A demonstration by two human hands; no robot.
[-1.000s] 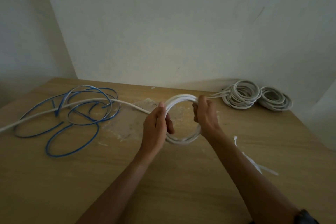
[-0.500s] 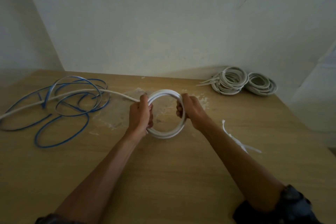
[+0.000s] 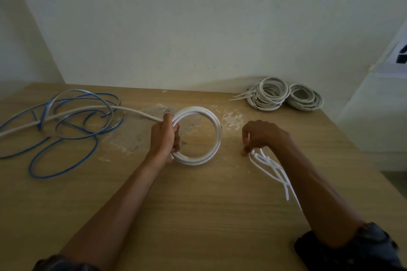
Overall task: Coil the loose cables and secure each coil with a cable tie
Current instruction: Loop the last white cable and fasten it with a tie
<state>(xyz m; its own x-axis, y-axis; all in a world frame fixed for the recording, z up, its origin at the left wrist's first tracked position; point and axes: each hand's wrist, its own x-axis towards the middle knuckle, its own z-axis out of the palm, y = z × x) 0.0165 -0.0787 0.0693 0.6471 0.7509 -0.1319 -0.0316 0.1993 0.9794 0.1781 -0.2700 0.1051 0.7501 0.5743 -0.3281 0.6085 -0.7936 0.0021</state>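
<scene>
My left hand grips the left side of a white cable coil that stands at the middle of the wooden table. The coil's loose tail runs off to the left edge. To the right of the coil, my right hand is off the cable, its fingers curled down and pinching the near end of a bundle of white cable ties on the table. A loose blue cable sprawls at the left, tangled over the white tail.
Two tied white coils lie at the back right against the wall, one with tie ends sticking out. The table's right edge runs close past them. A pale scuffed patch marks the tabletop behind the coil.
My right hand has let go of the coil's right side and moved right and down onto the cable ties. The left hand alone keeps holding the coil.
</scene>
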